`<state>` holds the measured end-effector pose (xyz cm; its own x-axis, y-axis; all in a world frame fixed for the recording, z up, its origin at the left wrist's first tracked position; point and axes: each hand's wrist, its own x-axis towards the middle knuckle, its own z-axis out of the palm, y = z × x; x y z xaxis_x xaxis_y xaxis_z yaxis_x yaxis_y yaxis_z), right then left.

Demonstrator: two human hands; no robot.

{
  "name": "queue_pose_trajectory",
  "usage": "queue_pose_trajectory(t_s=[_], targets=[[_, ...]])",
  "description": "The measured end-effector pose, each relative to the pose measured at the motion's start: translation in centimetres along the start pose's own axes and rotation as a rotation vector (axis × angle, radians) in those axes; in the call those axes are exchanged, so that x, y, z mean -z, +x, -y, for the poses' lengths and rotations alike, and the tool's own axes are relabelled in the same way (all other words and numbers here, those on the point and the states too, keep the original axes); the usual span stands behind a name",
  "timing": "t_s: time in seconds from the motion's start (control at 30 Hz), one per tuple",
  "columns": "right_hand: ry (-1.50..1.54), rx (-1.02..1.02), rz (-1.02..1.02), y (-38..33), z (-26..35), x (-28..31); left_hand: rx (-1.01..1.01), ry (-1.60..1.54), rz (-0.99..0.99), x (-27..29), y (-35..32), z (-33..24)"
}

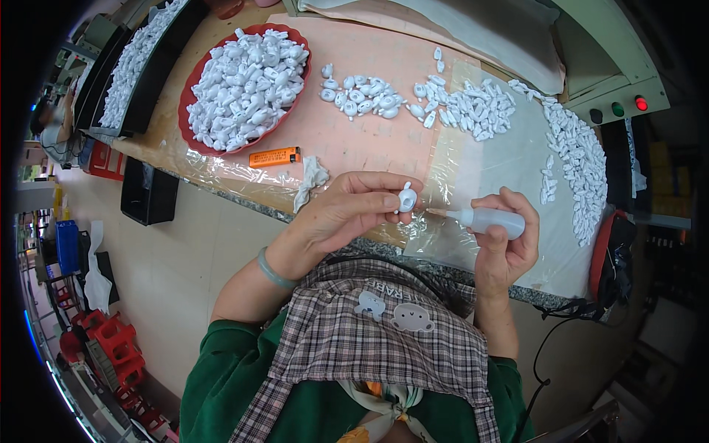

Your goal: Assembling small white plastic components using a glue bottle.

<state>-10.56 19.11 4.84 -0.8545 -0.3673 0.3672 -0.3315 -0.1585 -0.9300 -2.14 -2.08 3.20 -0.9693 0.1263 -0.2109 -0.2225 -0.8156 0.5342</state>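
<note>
The left hand (354, 210) pinches a small white part (407, 198) between thumb and fingers, just above the near table edge. The right hand (506, 244) is closed around a squeeze bottle (491, 221), whose nozzle points left and nearly touches the part. Farther off lie a red bowl (189, 96) heaped with white parts, an orange lighter (274, 156) and loose piles (473, 107) on the plastic sheet (509, 162).

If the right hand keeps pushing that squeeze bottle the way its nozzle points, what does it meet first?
Most likely the small white part pinched in the left hand; the bottle in the right hand points its nozzle straight at it, tip nearly touching.
</note>
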Motion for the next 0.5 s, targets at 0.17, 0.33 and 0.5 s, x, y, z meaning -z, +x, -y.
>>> queue_pose_trajectory(t_s=[0.17, 0.33, 0.5], targets=[[-0.139, 0.105, 0.047, -0.03, 0.72, 0.26, 0.028, 0.003, 0.004, -0.02, -0.02, 0.04], [-0.245, 0.192, 0.067, 0.04, 0.47, 0.27, 0.037, 0.012, 0.007, 0.04, 0.04, 0.16], [-0.257, 0.22, 0.086, 0.16, 0.62, 0.17, 0.038, 0.013, 0.006, 0.26, 0.04, 0.26]])
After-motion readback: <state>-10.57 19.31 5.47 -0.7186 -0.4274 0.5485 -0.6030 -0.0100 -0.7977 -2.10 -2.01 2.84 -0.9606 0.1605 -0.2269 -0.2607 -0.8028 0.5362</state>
